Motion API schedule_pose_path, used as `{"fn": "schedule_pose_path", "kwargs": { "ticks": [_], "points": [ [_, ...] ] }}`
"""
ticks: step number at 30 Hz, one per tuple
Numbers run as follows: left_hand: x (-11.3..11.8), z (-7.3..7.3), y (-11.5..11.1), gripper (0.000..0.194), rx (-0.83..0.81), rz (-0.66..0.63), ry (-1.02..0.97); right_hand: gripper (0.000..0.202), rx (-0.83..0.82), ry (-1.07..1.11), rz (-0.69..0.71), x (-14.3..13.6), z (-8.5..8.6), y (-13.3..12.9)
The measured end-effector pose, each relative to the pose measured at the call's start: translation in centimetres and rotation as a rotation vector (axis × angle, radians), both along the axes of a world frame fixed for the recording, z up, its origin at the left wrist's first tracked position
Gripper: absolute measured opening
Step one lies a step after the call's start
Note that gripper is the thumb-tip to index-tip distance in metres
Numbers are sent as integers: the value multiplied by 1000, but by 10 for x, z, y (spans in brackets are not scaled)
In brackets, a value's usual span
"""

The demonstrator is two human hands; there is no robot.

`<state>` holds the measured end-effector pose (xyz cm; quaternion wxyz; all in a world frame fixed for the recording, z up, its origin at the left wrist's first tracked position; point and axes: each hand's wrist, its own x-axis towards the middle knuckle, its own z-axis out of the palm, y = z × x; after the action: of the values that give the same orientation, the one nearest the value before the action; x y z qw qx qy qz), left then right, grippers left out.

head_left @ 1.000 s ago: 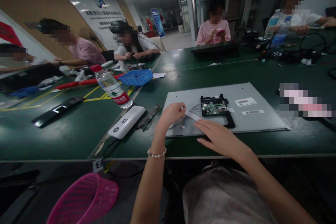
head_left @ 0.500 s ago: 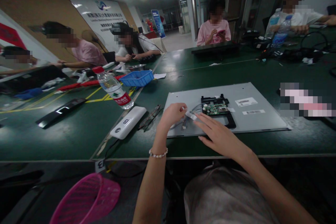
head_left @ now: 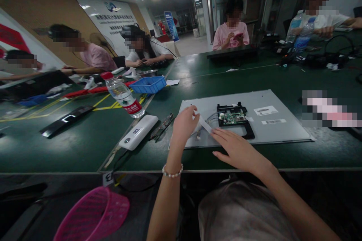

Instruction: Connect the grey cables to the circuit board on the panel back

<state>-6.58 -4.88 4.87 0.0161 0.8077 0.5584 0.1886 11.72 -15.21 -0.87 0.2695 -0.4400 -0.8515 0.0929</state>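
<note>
A grey metal panel [head_left: 278,101] lies flat on the table in front of me. On it sits a black bracket [head_left: 249,131] carrying a green circuit board [head_left: 233,117], with thin grey cables [head_left: 211,116] running out to the left. My left hand [head_left: 185,124], above the panel's left part, is closed in a pinch at the upper end of a whitish strip of tape [head_left: 205,123]. The fingers of my right hand [head_left: 237,148] are stretched out, their tips touching the strip's lower end near the cables. What lies under those fingertips is hidden.
Left of the panel are glasses [head_left: 161,127], a white power bank [head_left: 138,132], a water bottle [head_left: 124,96] and a blue tray [head_left: 149,84]. A black elongated object [head_left: 66,121] lies farther left. A pink basket [head_left: 94,214] stands below the table edge. Several people sit around.
My left hand has turned and shifted slightly, and more of the tape strip now shows between the hands. The right hand has stayed almost in place.
</note>
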Motion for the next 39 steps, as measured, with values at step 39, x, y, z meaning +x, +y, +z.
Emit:
{"fn": "schedule_pose_path", "kwargs": {
  "ticks": [39],
  "points": [
    [34, -54, -59, 34, -21, 198, 31, 51, 4, -2, 15, 3, -2, -1]
  ]
}}
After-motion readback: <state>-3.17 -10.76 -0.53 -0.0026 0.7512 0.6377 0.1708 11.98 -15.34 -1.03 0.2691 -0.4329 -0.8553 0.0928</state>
